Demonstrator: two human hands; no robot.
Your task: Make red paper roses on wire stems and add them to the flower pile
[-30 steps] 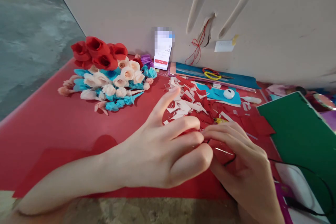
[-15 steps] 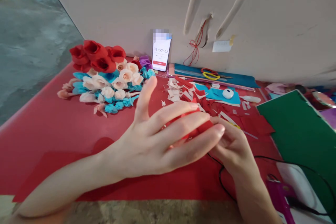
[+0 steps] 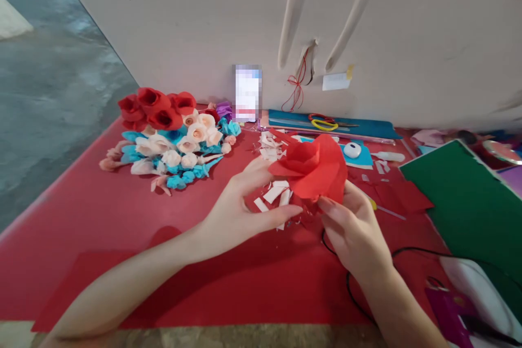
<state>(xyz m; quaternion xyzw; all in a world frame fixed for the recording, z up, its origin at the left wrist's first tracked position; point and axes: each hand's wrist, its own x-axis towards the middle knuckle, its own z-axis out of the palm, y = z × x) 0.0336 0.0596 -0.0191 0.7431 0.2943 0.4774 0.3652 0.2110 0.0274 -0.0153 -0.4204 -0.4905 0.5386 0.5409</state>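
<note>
Both hands have opened up since half a second ago: then the left hand lay flat over the red paper and hid it, and now a red paper rose (image 3: pixel 312 168) stands free between the hands, raised a little above the table.

It is held near the middle of the scene, above the white and red paper scraps (image 3: pixel 274 193). The right hand (image 3: pixel 354 228) has its fingers closed on the underside of the bloom, at the right. The left hand (image 3: pixel 240 209) has its thumb and forefinger apart: the thumb tip is at the left petal edge and the forefinger reaches under the bloom. I cannot tell whether it grips.

The rose looks very light and soft. I judge that its thin petals will crease or tear if they are pressed, so the gathered base under the bloom is the safer place to hold, not the open petal edges.

A black cable (image 3: pixel 367 266) runs on the red sheet (image 3: pixel 101 212) near the right wrist. To the right lies a green sheet (image 3: pixel 468 201). Far left is a heap of paper flowers (image 3: pixel 171 136) in red, white and blue. Against the far wall (image 3: pixel 183 16) lean a phone (image 3: pixel 247 92) and, to its right, scissors (image 3: pixel 324 121) on a blue strip.
</note>
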